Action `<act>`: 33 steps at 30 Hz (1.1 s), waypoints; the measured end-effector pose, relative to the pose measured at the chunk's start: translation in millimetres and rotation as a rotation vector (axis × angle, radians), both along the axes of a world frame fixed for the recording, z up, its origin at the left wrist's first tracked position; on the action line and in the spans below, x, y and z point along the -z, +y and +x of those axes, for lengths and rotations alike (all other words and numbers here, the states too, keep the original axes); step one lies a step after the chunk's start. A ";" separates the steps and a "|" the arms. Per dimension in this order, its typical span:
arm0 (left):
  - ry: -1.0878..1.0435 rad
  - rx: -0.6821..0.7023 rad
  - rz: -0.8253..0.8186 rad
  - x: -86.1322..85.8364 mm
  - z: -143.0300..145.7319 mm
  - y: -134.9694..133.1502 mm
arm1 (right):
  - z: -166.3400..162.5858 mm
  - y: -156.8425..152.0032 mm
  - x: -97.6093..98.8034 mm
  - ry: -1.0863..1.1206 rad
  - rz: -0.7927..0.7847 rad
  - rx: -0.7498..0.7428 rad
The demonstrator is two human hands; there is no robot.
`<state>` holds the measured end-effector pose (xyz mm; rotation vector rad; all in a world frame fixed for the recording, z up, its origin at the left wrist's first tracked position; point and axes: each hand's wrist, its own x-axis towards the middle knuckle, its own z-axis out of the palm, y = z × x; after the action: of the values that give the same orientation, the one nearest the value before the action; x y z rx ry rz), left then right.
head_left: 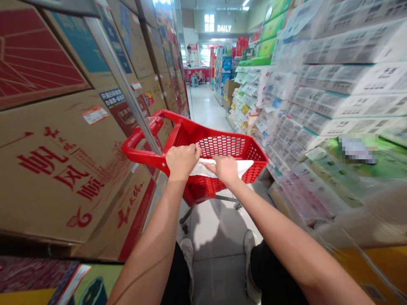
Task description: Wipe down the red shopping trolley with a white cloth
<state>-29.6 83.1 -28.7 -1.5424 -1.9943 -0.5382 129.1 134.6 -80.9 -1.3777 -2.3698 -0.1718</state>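
A red plastic shopping trolley (222, 146) stands in a shop aisle in front of me. My left hand (182, 161) is closed round its near rim, fingers curled over the edge. My right hand (225, 168) lies on the same rim, pressing down on a white cloth or paper (244, 166) that lies along the rim between and under both hands. Its fingers look closed on the white cloth. The trolley's red handle (136, 146) juts out to the left, close to the cartons.
Stacked brown cartons (63, 161) with red print wall the left side. Shelves of packaged tissue (318, 110) line the right. The tiled aisle floor (206, 106) runs ahead to a far counter where a person (190, 55) stands. My shoes (187, 250) are below.
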 end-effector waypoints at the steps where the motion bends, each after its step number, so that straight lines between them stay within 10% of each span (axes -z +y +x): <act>1: 0.002 0.003 -0.004 -0.1 0.0 -0.4 | -11.6 -5.0 -1.4 0.029 0.013 -0.023; 6: 0.019 0.035 -0.022 -2.1 -3.3 -5.8 | -14.5 -10.6 -5.8 -0.008 0.000 -0.124; 15: 0.020 0.050 -0.068 -5.5 -2.1 -11.2 | 98.3 34.6 5.1 -0.185 -0.110 0.163; 26: -0.020 0.044 -0.094 -7.3 9.6 -13.0 | -34.3 -26.3 -5.3 0.115 0.065 -0.196; 33: -0.001 0.052 -0.136 -10.8 -0.7 -15.9 | 43.2 17.5 5.1 -0.107 -0.014 -0.040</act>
<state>-30.3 67.2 -18.0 -1.6789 -2.0328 -0.4315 172.3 152.1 -86.0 -1.3578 -2.4891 -0.2233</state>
